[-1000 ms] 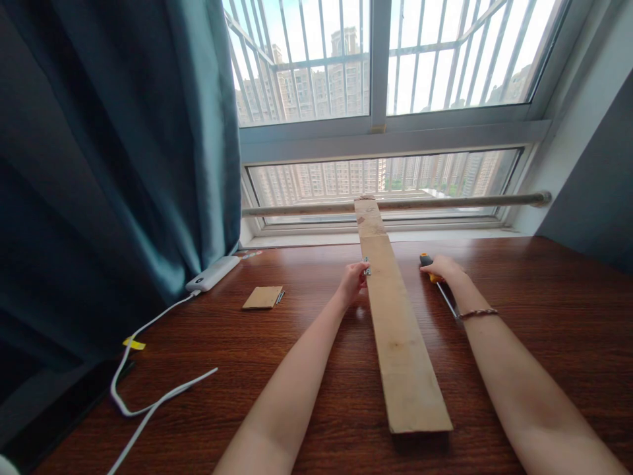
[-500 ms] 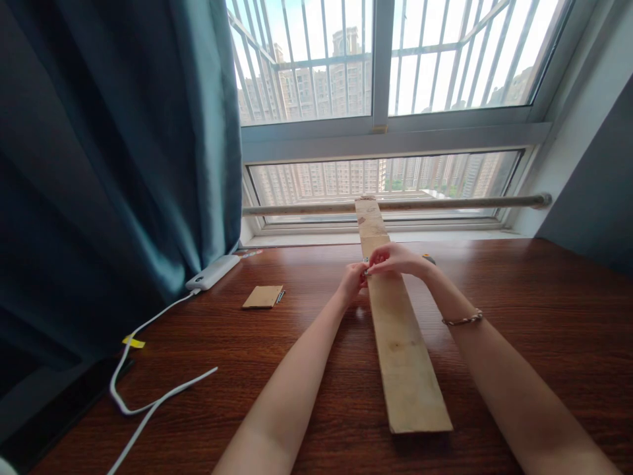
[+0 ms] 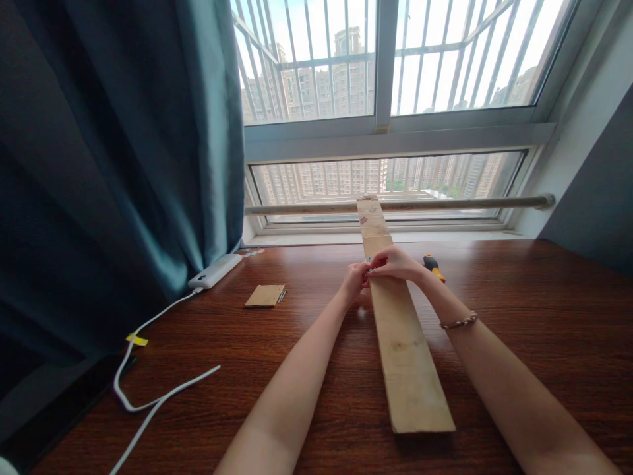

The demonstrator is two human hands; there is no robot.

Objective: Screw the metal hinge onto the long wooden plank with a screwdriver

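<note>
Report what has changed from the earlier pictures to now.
The right hand has let go of the black-and-orange screwdriver and moved left to the small silver metal piece at the long pale wooden board's left edge. The left hand still holds that piece; the board and flat square tan piece stay put.

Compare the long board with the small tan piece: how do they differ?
The long board is a lengthy strip; the small piece is short and squarish. The left hand and right hand are at the long board's left edge; neither touches the small piece. Both look flat and tan.
</note>
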